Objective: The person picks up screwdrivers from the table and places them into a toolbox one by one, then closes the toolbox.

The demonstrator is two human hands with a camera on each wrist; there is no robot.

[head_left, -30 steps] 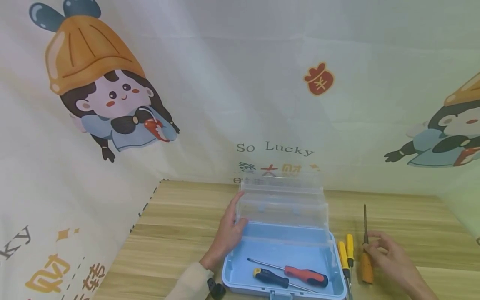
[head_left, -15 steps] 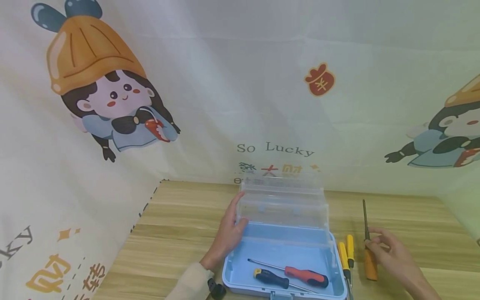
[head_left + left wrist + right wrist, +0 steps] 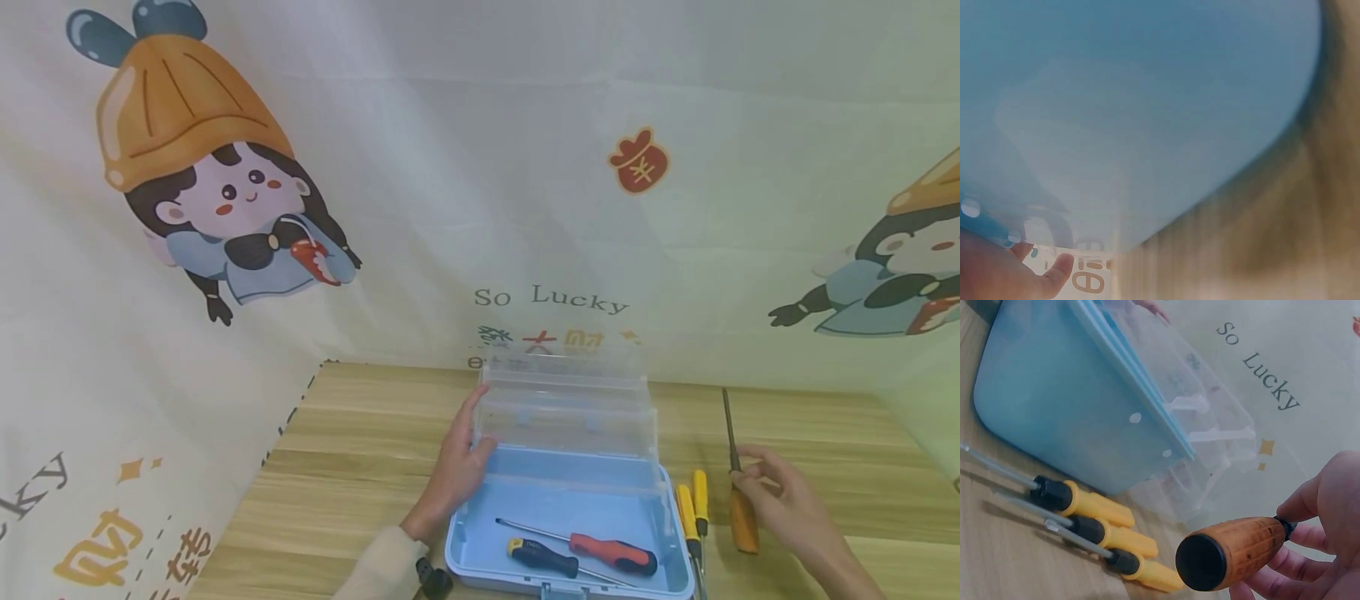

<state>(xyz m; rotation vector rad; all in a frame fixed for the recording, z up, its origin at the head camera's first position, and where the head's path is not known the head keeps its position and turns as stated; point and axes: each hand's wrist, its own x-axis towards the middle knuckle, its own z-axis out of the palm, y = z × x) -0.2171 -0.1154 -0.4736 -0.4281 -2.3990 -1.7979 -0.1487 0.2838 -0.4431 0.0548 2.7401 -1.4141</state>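
Note:
My right hand (image 3: 787,500) pinches a wooden-handled screwdriver (image 3: 744,521) near the neck, its dark shaft pointing away from me. In the right wrist view, the black butt end of that screwdriver (image 3: 1238,553) faces the camera. To the left, my left hand (image 3: 457,467) holds the left edge of a clear plastic lid (image 3: 566,425), thumb in front. This raised lid belongs to a light blue toolbox (image 3: 540,492). Inside the box lie a red-and-black screwdriver (image 3: 611,552) and a dark blue screwdriver (image 3: 542,556) with a yellow end.
Three yellow-handled screwdrivers (image 3: 1129,540) lie on the wooden table (image 3: 360,442) along the toolbox's right side; two yellow handles (image 3: 701,492) show in the head view. A printed cloth (image 3: 420,167) hangs behind the table. Below my left sleeve is a small black object (image 3: 432,577).
The right hand has moved the wooden-handled screwdriver slightly away from me, and its tip has swung a little left. My left hand stays on the lid.

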